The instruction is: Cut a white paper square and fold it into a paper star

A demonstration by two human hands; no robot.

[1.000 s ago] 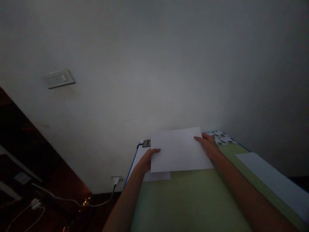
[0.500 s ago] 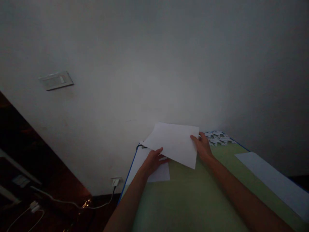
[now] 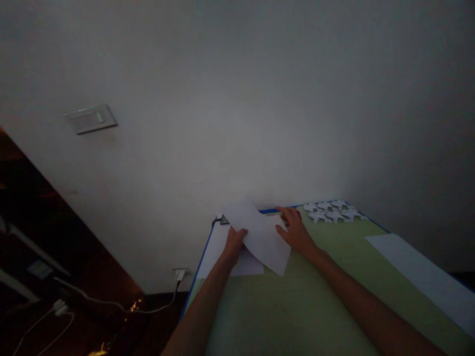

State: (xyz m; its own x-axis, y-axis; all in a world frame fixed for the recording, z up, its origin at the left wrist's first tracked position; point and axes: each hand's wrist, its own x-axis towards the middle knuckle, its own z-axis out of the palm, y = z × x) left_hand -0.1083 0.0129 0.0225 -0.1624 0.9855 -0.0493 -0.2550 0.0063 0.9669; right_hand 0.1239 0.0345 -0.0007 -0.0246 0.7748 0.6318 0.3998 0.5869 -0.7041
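A white sheet of paper (image 3: 260,235) is held tilted above the green table top (image 3: 297,306). My left hand (image 3: 235,242) grips its lower left edge, thumb on top and fingers underneath. At the sheet's right edge, my right hand (image 3: 295,230) has its thumb and index finger spread apart, with the thumb beside the paper. Beneath the held sheet, more white paper (image 3: 213,254) lies at the table's left side. A small dark clip-like piece (image 3: 224,220) sits at that paper's far end.
Several folded white paper shapes (image 3: 334,211) lie in rows at the table's far right corner. A long white sheet (image 3: 419,277) rests along the right edge. The wall (image 3: 237,109) stands right behind the table. A plugged socket (image 3: 180,274) and white cable (image 3: 111,307) are at left.
The held sheet has turned and shifted left and down. My right hand has loosened from its right edge and opened, moving slightly left. My left hand keeps its grip.
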